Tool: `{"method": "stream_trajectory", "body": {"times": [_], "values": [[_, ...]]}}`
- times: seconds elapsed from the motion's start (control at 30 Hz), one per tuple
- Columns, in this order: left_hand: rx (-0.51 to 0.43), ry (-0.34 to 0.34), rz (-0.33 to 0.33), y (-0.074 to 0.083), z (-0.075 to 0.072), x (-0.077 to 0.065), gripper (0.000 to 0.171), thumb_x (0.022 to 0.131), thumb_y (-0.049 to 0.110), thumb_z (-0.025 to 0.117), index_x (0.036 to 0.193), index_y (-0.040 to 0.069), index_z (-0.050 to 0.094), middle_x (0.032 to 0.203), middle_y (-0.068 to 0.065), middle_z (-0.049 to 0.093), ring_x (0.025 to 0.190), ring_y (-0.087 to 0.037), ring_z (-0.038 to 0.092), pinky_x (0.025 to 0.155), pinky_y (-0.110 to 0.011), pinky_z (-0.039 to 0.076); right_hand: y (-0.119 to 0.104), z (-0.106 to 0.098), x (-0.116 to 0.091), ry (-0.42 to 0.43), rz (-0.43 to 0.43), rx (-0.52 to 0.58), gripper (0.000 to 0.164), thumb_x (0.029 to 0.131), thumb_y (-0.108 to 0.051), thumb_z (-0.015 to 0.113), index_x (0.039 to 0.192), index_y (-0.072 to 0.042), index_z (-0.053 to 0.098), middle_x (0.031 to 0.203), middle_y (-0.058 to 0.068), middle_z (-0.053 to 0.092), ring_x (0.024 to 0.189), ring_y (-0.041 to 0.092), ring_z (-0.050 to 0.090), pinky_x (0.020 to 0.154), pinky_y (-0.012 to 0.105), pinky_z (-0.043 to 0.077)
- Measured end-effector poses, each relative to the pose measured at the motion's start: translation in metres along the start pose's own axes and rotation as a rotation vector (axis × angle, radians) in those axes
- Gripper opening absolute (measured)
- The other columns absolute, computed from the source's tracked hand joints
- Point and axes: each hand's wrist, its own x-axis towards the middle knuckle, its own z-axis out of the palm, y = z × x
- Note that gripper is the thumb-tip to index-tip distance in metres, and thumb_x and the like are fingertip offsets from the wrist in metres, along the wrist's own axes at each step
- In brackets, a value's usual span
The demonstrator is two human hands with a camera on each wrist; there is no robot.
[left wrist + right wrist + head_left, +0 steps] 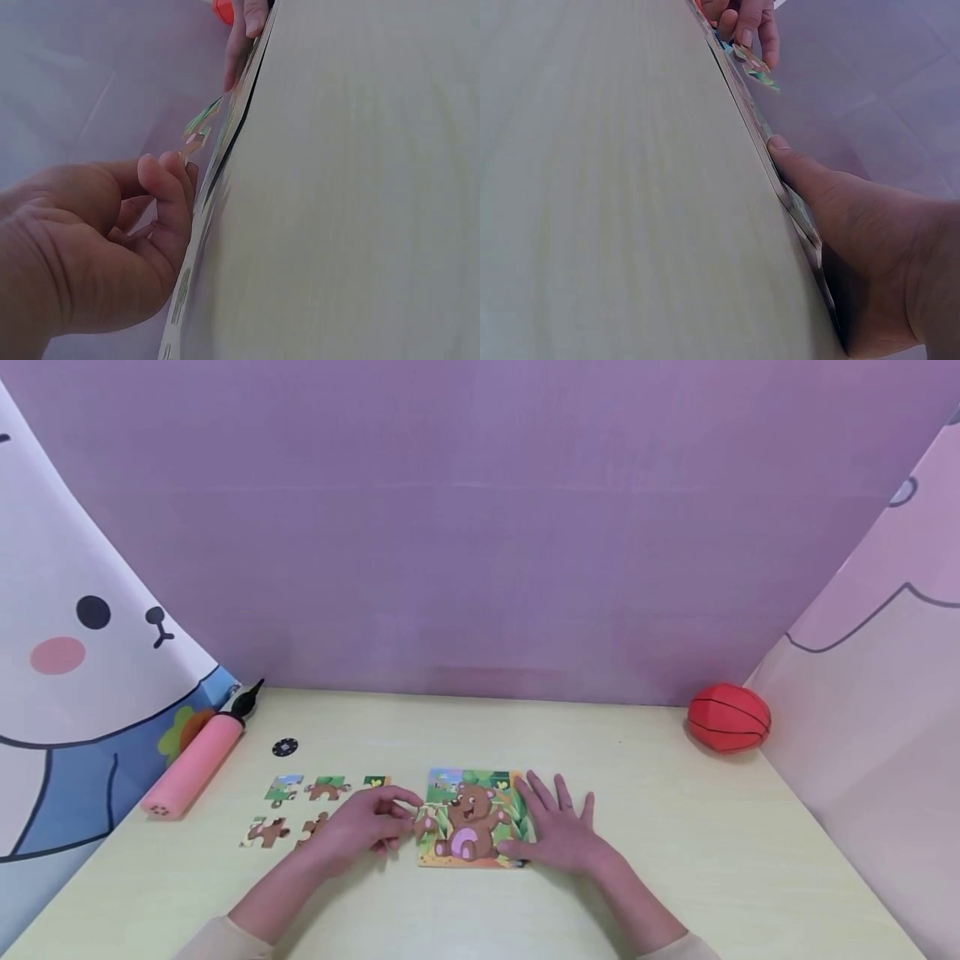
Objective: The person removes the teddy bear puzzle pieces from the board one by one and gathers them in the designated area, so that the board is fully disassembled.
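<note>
A square puzzle board [442, 862] with a brown bear picture lies on the table in the head view. My left hand [367, 822] pinches a jigsaw piece [426, 823] between thumb and fingers, over the board's left edge. In the left wrist view this piece [196, 136] is tilted, raised above the board surface. My right hand [566, 835] rests on the board's right side with fingers spread, its thumb [780, 142] lying on the edge.
Several loose jigsaw pieces [285, 788] lie left of the board, some partly behind the left hand. A black round chip [285, 747] and a pink hand pump [197, 766] are farther left. A red ball [729, 718] sits at the back right, near the purple backdrop [480, 568].
</note>
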Motion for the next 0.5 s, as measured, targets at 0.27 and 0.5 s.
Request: {"method": "stream_trajectory", "body": {"times": [0.27,0.5], "values": [[0.026,0.011,-0.026,-0.009,-0.018,-0.006,0.029,0.094,0.006,0.069,0.123,0.006,0.065,0.1,-0.013,0.064,0.07,-0.021,0.06,0.057,-0.028,0.052,0.002,0.004,0.003,-0.01,0.021,-0.031,0.107,0.082,-0.084,0.05,0.163,-0.025,0.015,0.169,0.001,0.003,0.151,0.043,-0.008,0.105,0.078,-0.012],[0.023,-0.01,-0.021,-0.015,-0.034,-0.011,0.03,0.095,0.006,0.068,0.125,0.004,0.064,0.098,-0.013,0.065,0.069,-0.02,0.059,0.055,-0.028,0.052,0.004,0.005,0.003,-0.002,0.022,-0.025,0.107,0.081,-0.085,0.051,0.163,-0.025,0.017,0.169,0.001,0.004,0.151,0.043,-0.008,0.105,0.078,-0.012]]}}
